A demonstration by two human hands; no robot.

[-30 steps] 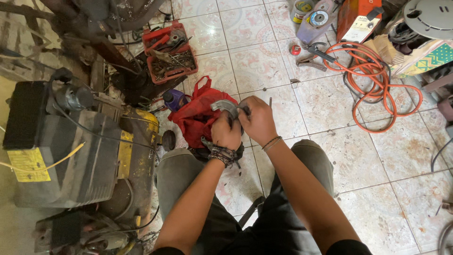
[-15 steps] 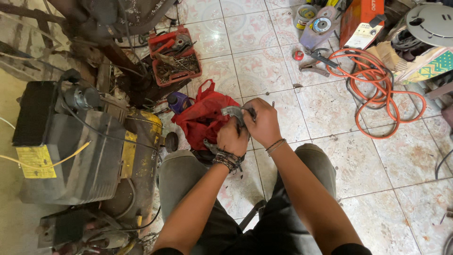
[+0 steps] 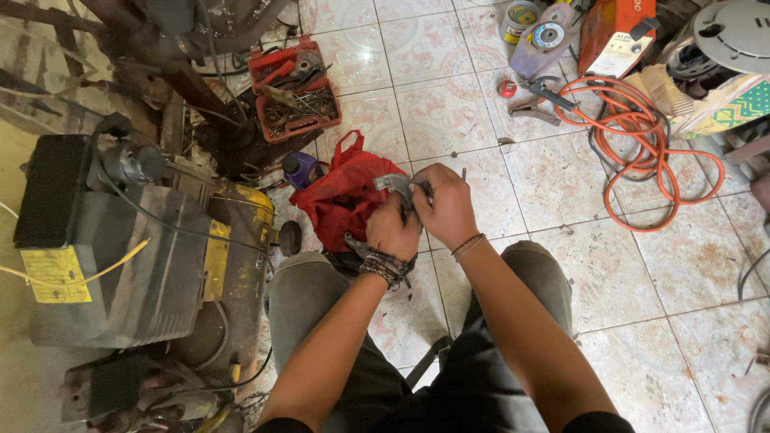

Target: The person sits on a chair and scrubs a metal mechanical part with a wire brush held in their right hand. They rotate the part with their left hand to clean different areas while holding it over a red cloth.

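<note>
In the head view the left hand (image 3: 391, 230) and right hand (image 3: 443, 206) both clench a curved grey metal part (image 3: 395, 184) just above their knuckles, over the red cloth bag (image 3: 341, 195) beyond them; a firm, steady two-handed grip seems wise.

1. A rectangular yellow label (image 3: 54, 275) sits on the grey machine's left end.
2. A pale label (image 3: 616, 53) is on the orange box, top right.
3. A patterned green-yellow carton (image 3: 726, 100) lies far right.
</note>
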